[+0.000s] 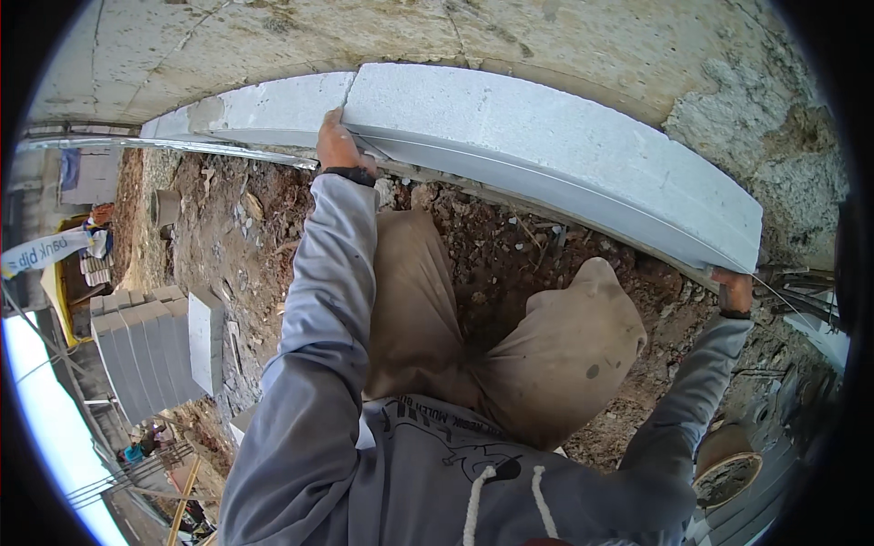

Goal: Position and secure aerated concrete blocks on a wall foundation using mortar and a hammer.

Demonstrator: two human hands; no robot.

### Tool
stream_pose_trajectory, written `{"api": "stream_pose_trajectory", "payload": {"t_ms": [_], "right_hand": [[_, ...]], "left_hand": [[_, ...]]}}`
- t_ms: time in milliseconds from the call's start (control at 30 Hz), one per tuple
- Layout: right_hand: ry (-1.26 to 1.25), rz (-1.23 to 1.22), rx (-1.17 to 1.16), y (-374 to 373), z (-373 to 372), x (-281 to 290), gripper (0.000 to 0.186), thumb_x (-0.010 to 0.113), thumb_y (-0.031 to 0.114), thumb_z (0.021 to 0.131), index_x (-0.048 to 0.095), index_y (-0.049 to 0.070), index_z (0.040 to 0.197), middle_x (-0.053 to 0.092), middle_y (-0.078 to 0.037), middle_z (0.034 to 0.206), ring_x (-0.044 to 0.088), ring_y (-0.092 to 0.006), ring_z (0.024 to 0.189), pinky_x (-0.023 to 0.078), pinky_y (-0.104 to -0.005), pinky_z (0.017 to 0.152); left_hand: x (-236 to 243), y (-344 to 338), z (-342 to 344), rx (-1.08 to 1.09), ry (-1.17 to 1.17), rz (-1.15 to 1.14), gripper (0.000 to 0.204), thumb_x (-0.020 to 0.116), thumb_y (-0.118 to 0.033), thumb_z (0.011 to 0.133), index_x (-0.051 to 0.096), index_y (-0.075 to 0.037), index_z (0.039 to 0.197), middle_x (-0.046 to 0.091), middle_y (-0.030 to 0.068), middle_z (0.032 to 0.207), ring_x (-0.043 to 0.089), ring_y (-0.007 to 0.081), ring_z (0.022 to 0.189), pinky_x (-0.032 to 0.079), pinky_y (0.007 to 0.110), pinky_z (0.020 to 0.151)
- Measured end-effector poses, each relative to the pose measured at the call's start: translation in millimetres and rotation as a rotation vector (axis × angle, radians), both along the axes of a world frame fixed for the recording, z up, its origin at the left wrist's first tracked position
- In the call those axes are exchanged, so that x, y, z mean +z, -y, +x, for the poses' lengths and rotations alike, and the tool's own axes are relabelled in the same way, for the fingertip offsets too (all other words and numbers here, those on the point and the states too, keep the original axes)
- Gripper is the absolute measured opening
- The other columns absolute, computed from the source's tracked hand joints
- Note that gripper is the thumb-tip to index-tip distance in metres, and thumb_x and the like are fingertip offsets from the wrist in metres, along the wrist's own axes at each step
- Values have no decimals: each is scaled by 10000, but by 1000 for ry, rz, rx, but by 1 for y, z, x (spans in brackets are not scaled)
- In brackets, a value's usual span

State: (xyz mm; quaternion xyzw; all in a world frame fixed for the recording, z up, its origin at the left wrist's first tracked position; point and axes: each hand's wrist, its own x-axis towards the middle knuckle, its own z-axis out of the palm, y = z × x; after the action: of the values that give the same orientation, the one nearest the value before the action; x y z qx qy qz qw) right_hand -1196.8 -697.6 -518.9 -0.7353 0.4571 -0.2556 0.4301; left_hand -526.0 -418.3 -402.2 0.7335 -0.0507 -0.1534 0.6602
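A long white lightweight concrete block lies along the foot of a rough wall, in front of me. Near its left end my left hand grips the near edge, by the narrow joint with a second white block. My right hand is closed on the lower corner at the far right end; most of its fingers are hidden beneath or behind the block. A thin string runs along the block's near face. A shiny metal bar extends leftward from beside my left wrist.
Rough plastered wall rises behind the blocks. Stony soil lies around my knees. Grey blocks are stacked at the left, with one pale block beside them. A bucket with grey residue stands at the lower right.
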Motion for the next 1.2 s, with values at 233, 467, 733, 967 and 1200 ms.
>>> {"api": "stream_pose_trajectory", "payload": {"t_ms": [233, 467, 733, 967, 1200], "right_hand": [[86, 270, -210, -25, 36, 33, 456, 756, 87, 639, 614, -28, 1057, 630, -128, 1039, 577, -251, 941, 464, -366, 851], [-305, 423, 561, -110, 172, 232, 385, 728, 79, 782, 627, -30, 1136, 692, -145, 930, 653, -206, 937, 514, -319, 823], [-831, -659, 701, -130, 407, 223, 1061, 805, 414, 666, 215, 178, 1515, 318, -239, 1464, 312, -402, 1361, 297, -491, 1117], [-852, -625, 705, -108, 396, 209, 1051, 800, 417, 624, 284, 145, 1499, 460, -236, 1219, 446, -397, 1187, 379, -473, 995], [-848, -610, 736, -102, 396, 212, 1052, 798, 421, 581, 339, 128, 1481, 479, -246, 1174, 458, -393, 1172, 383, -500, 956]], "left_hand": [[5, 13, -8, 105, -222, -235, 317, 439, -266, 916, 594, 10, 944, 598, 105, 868, 545, 222, 789, 450, 358, 762], [-21, 11, 9, 31, 71, -107, 305, 445, -237, 913, 599, 24, 952, 621, 146, 919, 595, 227, 818, 485, 321, 730], [-22, 16, 12, 152, -7, -19, 277, 490, -215, 880, 638, -12, 996, 639, 228, 971, 600, 326, 827, 474, 397, 748], [-20, 15, 9, 116, -320, -240, 346, 514, -259, 911, 594, 5, 1120, 623, 155, 1073, 602, 267, 951, 480, 395, 844], [3, 0, -5, 27, -304, -140, 378, 567, -289, 920, 568, -38, 1203, 617, 123, 1067, 590, 277, 917, 469, 471, 822]]}}
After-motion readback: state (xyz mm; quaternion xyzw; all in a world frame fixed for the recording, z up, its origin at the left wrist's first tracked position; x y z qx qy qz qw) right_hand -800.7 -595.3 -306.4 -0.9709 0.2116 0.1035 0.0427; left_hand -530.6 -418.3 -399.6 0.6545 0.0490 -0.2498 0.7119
